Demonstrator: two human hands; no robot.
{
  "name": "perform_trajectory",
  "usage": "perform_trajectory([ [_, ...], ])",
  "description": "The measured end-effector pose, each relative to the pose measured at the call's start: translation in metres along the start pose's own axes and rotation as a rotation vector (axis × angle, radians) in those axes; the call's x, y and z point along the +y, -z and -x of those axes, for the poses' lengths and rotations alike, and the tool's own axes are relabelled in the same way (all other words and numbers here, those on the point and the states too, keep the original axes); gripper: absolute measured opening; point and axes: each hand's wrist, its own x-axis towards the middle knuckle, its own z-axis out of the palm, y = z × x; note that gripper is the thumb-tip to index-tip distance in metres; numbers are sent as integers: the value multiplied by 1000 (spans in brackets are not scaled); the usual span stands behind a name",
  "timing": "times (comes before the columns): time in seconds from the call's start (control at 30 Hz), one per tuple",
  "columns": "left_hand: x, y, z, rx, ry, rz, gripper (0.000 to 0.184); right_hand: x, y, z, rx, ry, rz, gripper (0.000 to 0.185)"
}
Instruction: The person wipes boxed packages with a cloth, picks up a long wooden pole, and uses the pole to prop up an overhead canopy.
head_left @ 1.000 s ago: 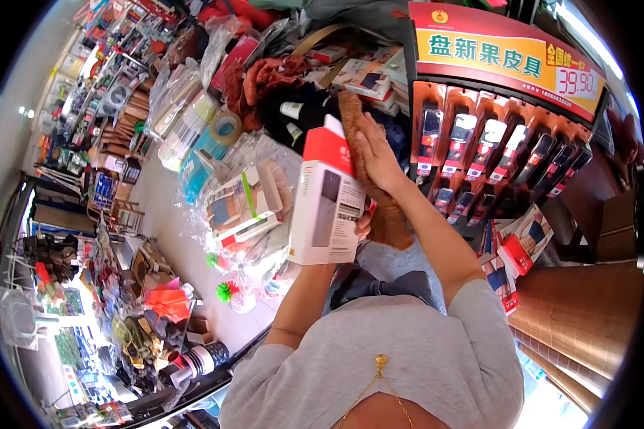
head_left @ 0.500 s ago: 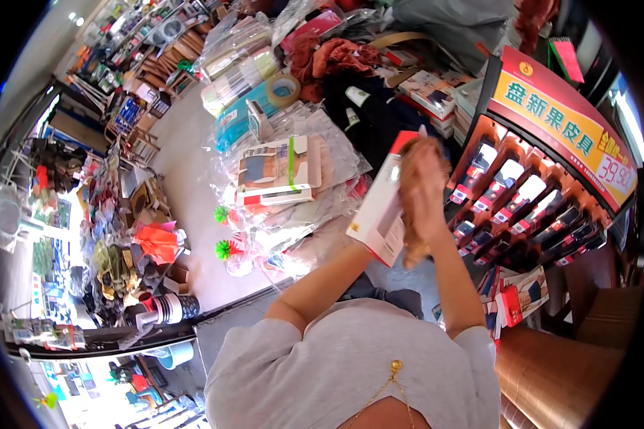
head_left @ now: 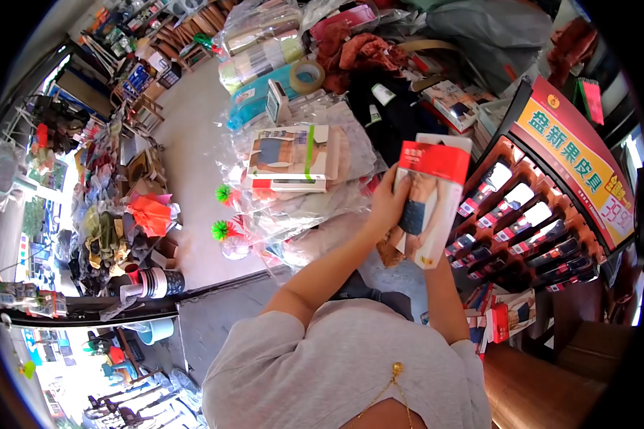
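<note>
My left hand (head_left: 388, 201) grips the left side of a red and white box (head_left: 447, 214), its thumb lying on the front face. That face is turned up and shows a picture of dark blue underwear. Behind the box, my right hand is hidden; only the right forearm (head_left: 445, 297) shows below it. A bit of brown furry cloth (head_left: 388, 254) sticks out under the box's lower left edge. Left of my hands, a beige box with a green strip (head_left: 290, 151) lies on plastic-wrapped packages (head_left: 343, 121).
A belt display rack (head_left: 576, 154) stands at the right, with red and white boxes (head_left: 511, 314) below it. A tape roll (head_left: 307, 76), dark clothing (head_left: 401, 118) and grey fabric (head_left: 479, 43) lie further back. Goods crowd the far left, beside an orange bag (head_left: 150, 214).
The box has turned from its side to its front face. My right hand and most of the brown furry cloth have passed behind it. The view has swung, shifting the rack rightward.
</note>
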Motion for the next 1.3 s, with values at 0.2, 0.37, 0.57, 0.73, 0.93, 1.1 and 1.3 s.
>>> perform_trajectory([
  [0.2,-43,25,-41,107,253,-152,41,22,-27,42,-88,-26,-93,49],
  [0.37,-22,2,-39,133,43,59,43,43,-25,47,66,113,-125,45],
  [0.57,1,-34,13,-32,-130,-49,64,19,-15,36,172,539,-330,43],
  [0.73,-4,-49,31,-222,-265,-15,70,-12,13,56,343,628,-476,44],
  [0.93,3,-81,75,-400,-269,88,62,-27,45,116,368,667,-596,54],
  [1.1,-4,-154,120,-514,-148,203,69,18,48,112,466,673,-709,50],
  [1.3,-25,-205,192,-739,27,278,62,25,106,204,607,478,-627,41],
])
